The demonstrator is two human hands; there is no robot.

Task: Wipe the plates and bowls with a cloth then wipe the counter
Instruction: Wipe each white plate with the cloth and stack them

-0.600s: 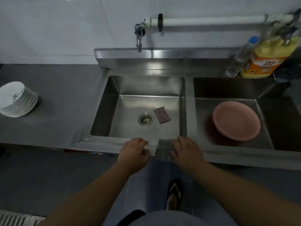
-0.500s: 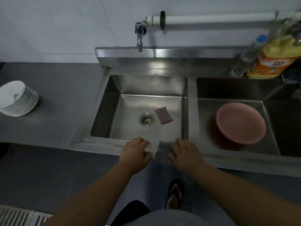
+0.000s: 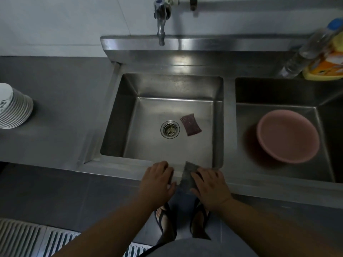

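Presently, the items in the head view, with clock hours read from the drain [image 3: 170, 129] and 12 toward the wall:

1. Cloth [image 3: 187, 175]: grey, at 5 o'clock, draped over the front rim of the sink [image 3: 118, 166], its lower edge hanging past the rim toward the floor.
2. Right hand [image 3: 209, 188]: at 5 o'clock, lying on top of the cloth. The fingers [image 3: 201, 172] lie nearly straight and slightly spread, pressing the cloth onto the rim.
3. Left hand [image 3: 157, 179]: at 6 o'clock, just beside the cloth on the same rim. The fingers are bent at the knuckles with the tips tucked out of sight, so I cannot tell whether they hold anything.
4. Scouring pad [image 3: 190, 124]: reddish, flat on the floor of the left basin, just beside the drain at 3 o'clock.
5. Bowl [image 3: 287, 135]: pink, in the right basin at 3 o'clock, well apart from both hands.
6. Plates [image 3: 14, 106]: a white stack on the grey counter [image 3: 59, 101] at 9 o'clock (partly cut off by the frame edge).
7. Tap [image 3: 160, 26]: at 12 o'clock, on the wall above the left basin.
8. Bottle [image 3: 304, 54] and yellow jug [image 3: 326, 65]: side by side at 2 o'clock, behind the right basin.
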